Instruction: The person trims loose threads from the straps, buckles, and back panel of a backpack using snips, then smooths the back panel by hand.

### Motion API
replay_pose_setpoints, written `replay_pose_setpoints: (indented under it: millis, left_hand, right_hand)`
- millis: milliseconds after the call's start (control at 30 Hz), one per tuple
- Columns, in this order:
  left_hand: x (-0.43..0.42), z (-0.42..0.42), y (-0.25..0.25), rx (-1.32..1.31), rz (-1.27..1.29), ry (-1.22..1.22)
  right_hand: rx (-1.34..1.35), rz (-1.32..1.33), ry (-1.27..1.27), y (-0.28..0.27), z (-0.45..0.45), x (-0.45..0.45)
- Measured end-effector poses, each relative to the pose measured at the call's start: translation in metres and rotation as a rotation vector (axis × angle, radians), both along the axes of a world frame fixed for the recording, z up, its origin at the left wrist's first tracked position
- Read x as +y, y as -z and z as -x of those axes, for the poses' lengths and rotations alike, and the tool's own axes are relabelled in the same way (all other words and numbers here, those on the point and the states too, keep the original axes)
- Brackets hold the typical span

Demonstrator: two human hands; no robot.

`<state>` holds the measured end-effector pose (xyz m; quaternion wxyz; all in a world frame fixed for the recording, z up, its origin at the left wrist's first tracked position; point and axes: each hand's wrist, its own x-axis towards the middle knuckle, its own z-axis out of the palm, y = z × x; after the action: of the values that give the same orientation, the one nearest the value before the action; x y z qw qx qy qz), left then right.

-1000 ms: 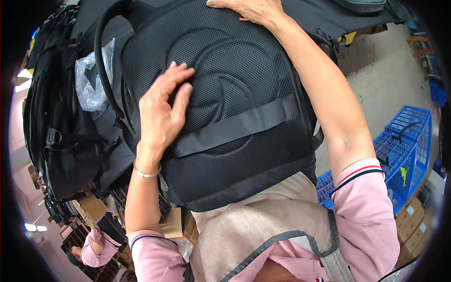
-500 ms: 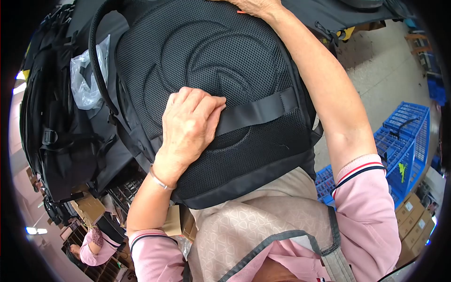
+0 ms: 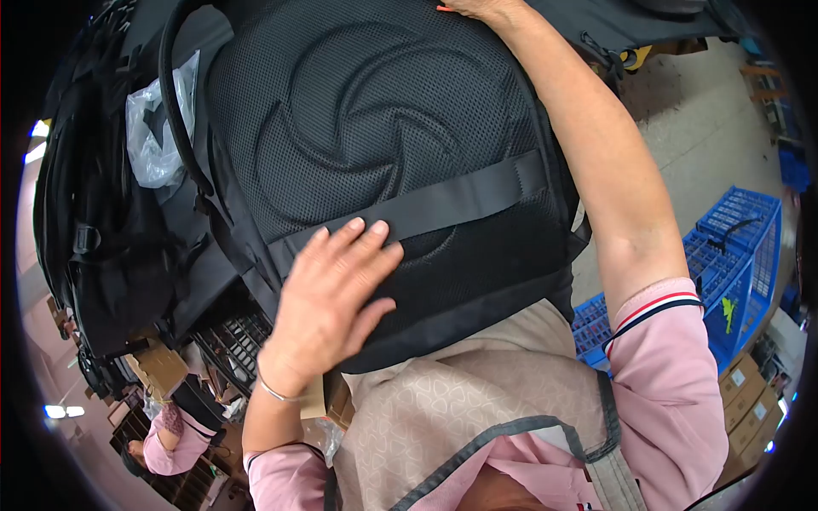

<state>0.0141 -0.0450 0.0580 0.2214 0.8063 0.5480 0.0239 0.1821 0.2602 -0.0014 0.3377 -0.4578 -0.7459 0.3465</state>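
A black backpack [image 3: 366,111] lies with its padded mesh back panel facing up, its lower end against my apron. Across the panel runs a smooth black strap [image 3: 452,203]. My left hand [image 3: 336,294], with a bangle on the wrist, rests on the lower left of the panel, fingers apart and fingertips at the strap's lower edge. At the top edge of the frame, my right hand [image 3: 481,7] is at the backpack's upper end beside a small orange tab [image 3: 445,8]; its fingers are mostly cut off.
More black bags [image 3: 102,221] and a clear plastic bag [image 3: 162,128] lie at the left. Blue crates [image 3: 724,255] and cardboard boxes [image 3: 750,409] stand at the right. Another person [image 3: 175,439] is at the lower left, near an open carton [image 3: 160,366].
My left hand closed on the panel near the strap, then opened and moved down toward me. The backpack and my right hand have shifted slightly upward in view.
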Motion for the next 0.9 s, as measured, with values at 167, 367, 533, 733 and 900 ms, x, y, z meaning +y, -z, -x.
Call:
replay_pose_setpoints:
  millis: [167,367,533,733,900]
  left_hand:
    - [-0.041,-0.014,0.012,-0.08,-0.006,0.084]
    - [-0.05,-0.003,0.02,-0.43,0.14,0.001]
    - [-0.004,-0.008,0.005,0.09,-0.141,-0.211]
    - [-0.007,0.0,0.022,-0.082,-0.186,-0.136]
    - [-0.004,0.0,0.027,-0.145,-0.216,-0.158]
  right_hand:
    - [-0.075,0.039,0.051,-0.003,0.009,0.0]
    - [-0.08,-0.011,0.06,0.004,0.012,0.004]
    - [-0.09,-0.072,0.074,0.008,0.012,0.008]
    - [-0.073,-0.013,0.073,0.005,0.013,0.004]
    - [-0.029,0.032,0.024,-0.008,0.007,-0.005]
